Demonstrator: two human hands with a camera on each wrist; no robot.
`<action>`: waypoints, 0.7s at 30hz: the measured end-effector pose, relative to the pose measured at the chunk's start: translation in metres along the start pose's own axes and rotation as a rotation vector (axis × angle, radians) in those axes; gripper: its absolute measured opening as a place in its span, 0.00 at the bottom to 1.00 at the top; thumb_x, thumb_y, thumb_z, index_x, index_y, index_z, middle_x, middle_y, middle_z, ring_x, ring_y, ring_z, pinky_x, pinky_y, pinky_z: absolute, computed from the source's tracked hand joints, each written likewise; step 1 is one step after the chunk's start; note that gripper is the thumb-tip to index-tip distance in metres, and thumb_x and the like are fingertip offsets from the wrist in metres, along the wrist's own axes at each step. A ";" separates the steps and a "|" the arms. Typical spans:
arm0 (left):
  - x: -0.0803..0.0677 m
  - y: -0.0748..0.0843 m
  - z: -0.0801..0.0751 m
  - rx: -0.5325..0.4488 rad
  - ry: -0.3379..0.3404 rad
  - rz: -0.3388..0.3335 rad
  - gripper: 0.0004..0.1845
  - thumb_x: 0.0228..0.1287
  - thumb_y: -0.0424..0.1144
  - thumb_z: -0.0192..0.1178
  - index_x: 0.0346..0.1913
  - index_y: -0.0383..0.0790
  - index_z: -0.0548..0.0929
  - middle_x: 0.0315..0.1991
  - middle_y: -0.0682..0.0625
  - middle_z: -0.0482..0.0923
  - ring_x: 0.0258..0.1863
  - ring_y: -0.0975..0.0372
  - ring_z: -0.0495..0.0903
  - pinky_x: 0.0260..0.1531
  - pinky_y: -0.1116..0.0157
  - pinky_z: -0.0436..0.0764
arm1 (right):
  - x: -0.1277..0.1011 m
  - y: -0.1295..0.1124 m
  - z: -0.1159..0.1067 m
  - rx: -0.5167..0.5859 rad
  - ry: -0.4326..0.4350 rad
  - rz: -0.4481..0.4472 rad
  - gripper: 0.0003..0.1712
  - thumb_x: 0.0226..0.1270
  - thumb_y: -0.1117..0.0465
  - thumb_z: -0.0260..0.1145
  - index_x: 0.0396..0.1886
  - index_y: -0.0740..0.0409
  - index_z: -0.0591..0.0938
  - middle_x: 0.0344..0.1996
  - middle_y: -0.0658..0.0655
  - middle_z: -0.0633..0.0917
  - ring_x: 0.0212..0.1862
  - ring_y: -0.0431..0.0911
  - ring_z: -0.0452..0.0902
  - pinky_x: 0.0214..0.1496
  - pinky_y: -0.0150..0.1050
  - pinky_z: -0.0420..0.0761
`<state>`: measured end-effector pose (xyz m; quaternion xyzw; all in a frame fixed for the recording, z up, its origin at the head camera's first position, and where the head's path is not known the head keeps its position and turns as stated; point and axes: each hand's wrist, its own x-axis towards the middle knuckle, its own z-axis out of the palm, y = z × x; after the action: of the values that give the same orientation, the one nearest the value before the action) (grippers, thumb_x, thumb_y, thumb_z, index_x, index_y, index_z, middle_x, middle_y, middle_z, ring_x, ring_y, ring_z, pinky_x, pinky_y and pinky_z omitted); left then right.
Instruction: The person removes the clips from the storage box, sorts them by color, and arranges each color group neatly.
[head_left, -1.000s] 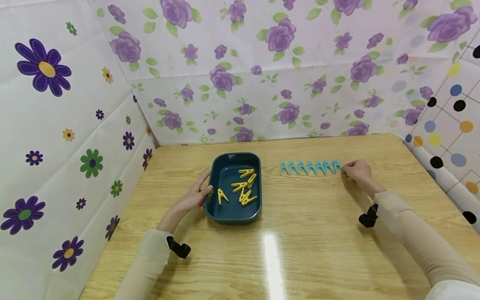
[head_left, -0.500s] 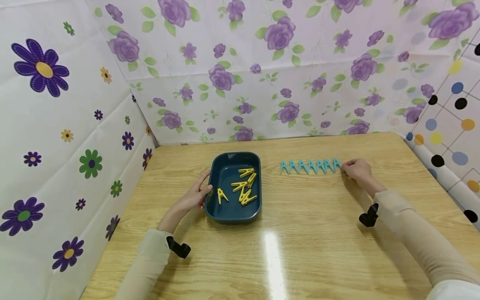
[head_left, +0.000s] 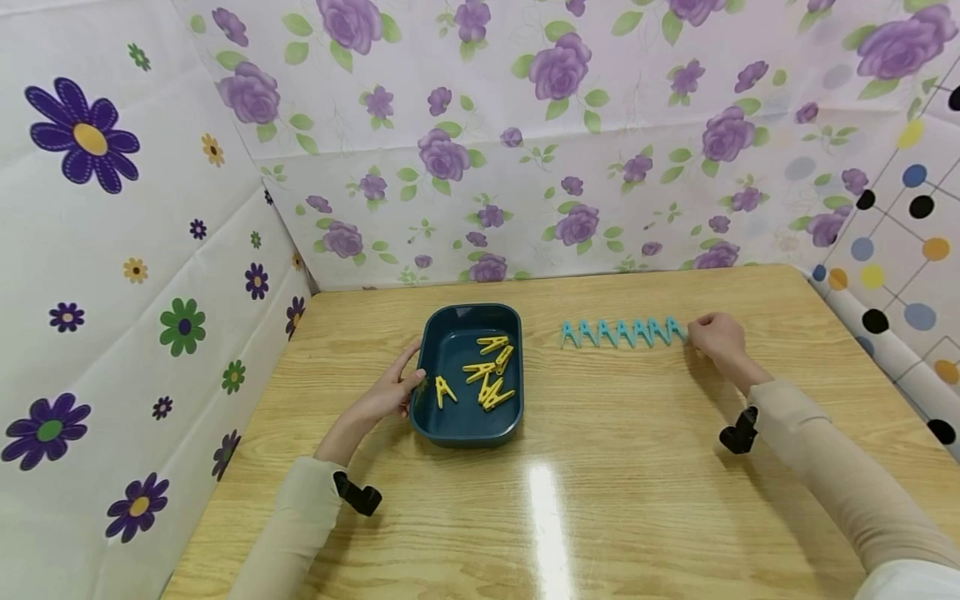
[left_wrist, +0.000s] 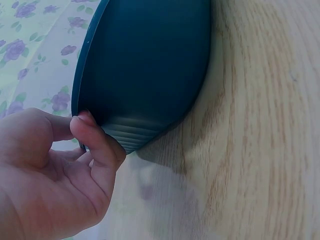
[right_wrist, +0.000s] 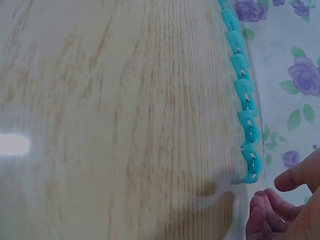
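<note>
My left hand grips the left side of a dark teal plastic box. Its thumb lies at the rim, with the fingers against the outer wall, as the left wrist view shows. Several yellow clothespins lie loose inside the box. To its right, a row of several blue clothespins stands on the table, legs down and side by side. My right hand is just beyond the row's right end, close to the last blue clothespin. In the right wrist view its thumb and fingers are apart and hold nothing.
The wooden table carries the box and the row. A floral sheet hangs behind the table's back edge. Patterned sheets also stand along the left and right sides.
My right hand has drawn slightly to the right and let go of the last blue clothespin, which stays at the row's end. The left hand and the box have not moved.
</note>
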<state>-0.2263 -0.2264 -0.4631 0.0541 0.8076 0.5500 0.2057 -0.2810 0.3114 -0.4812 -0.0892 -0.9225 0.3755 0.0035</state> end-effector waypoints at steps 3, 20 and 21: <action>-0.001 0.002 0.000 -0.006 -0.003 -0.010 0.32 0.79 0.41 0.40 0.78 0.57 0.40 0.14 0.54 0.62 0.12 0.64 0.64 0.16 0.66 0.68 | 0.001 -0.002 -0.001 -0.003 0.023 -0.026 0.24 0.72 0.57 0.45 0.51 0.72 0.77 0.40 0.69 0.81 0.33 0.51 0.76 0.32 0.39 0.76; -0.001 0.002 0.000 0.002 0.010 -0.014 0.32 0.79 0.43 0.41 0.78 0.58 0.41 0.13 0.54 0.62 0.12 0.64 0.65 0.16 0.66 0.68 | -0.009 -0.032 0.006 0.028 0.053 -0.111 0.23 0.73 0.57 0.46 0.51 0.71 0.76 0.45 0.71 0.79 0.38 0.55 0.76 0.30 0.36 0.74; -0.001 0.002 0.000 0.006 0.006 -0.014 0.32 0.79 0.43 0.41 0.78 0.57 0.41 0.13 0.54 0.62 0.12 0.64 0.65 0.16 0.66 0.69 | -0.010 -0.034 0.007 0.033 0.049 -0.113 0.22 0.73 0.57 0.46 0.51 0.71 0.76 0.46 0.71 0.79 0.39 0.56 0.76 0.30 0.36 0.74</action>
<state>-0.2254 -0.2259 -0.4613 0.0471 0.8103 0.5462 0.2069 -0.2767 0.2812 -0.4623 -0.0461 -0.9194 0.3876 0.0486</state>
